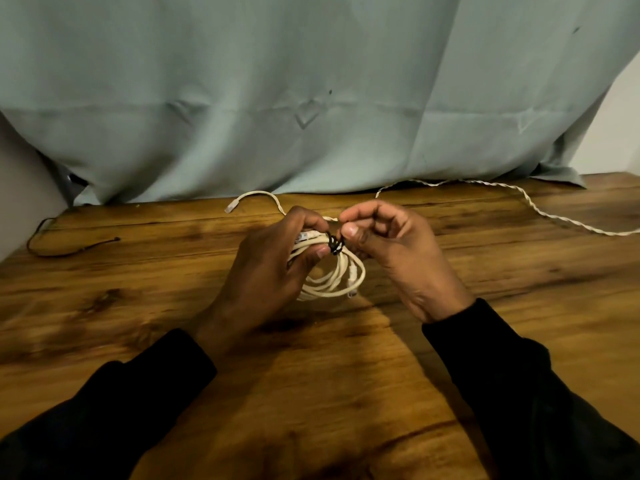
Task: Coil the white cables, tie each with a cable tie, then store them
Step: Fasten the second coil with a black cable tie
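Observation:
A coiled white cable (334,278) hangs between my hands just above the wooden table (311,375). My left hand (270,268) grips the coil's upper left side, thumb pressed near the wrap. A black cable tie (334,244) is twisted around the top of the coil. My right hand (391,251) pinches the tie's end between thumb and forefinger. One loose end of the cable with its plug (230,206) arcs out behind my left hand. A second white cable (530,206), twisted, lies uncoiled across the table's back right.
Another black tie (62,245) lies curved on the table at the far left. A pale green cloth (311,98) hangs behind the table's back edge. My dark sleeves cover the lower corners of the view.

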